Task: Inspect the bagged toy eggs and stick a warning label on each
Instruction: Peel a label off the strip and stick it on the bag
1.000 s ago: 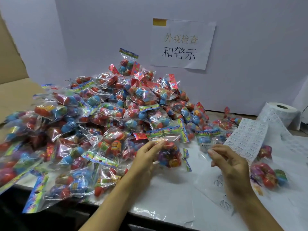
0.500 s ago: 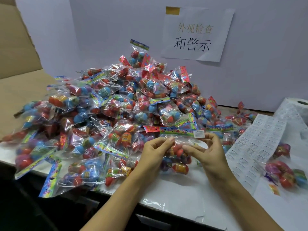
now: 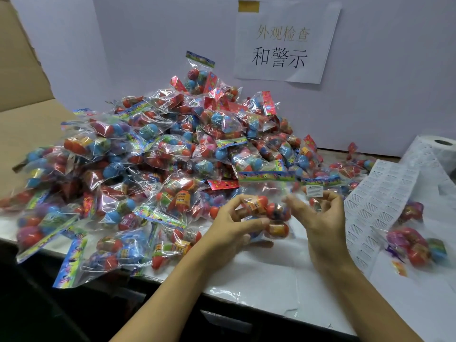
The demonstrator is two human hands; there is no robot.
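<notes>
Heap: a big pile of clear crinkly plastic bags of coloured toy eggs (image 3: 158, 159) covers the left and middle of the white tabletop (image 3: 266, 275). Each bag looks light; the film looks soft and slippery, so it probably shifts under a loose hold.

Left hand: the left hand (image 3: 234, 228) curls its fingers round the egg-filled lower part of the one lifted bag, thumb on the near side.

Held bag: the clear plastic bag of red and orange toy eggs with a green-blue printed header strip (image 3: 265, 212) hangs just above the table's front middle, between both hands. The eggs seem hard and rounded, likely to roll inside the film; the flat header strip or the bunched film at the sides looks like the steadiest place to take hold.

Warning label: a small white rectangular sticker with black print (image 3: 314, 190) sits on the bag's upper right, just under the header.

Right hand: the right hand (image 3: 320, 218) pinches the bag's right edge beside that sticker, fingers bent.

Label sheet: a long white strip of printed stickers (image 3: 380, 198) runs from a paper roll (image 3: 441, 149) at the far right.

Loose bags: two further bags of eggs (image 3: 414, 245) lie right of the strip.
</notes>
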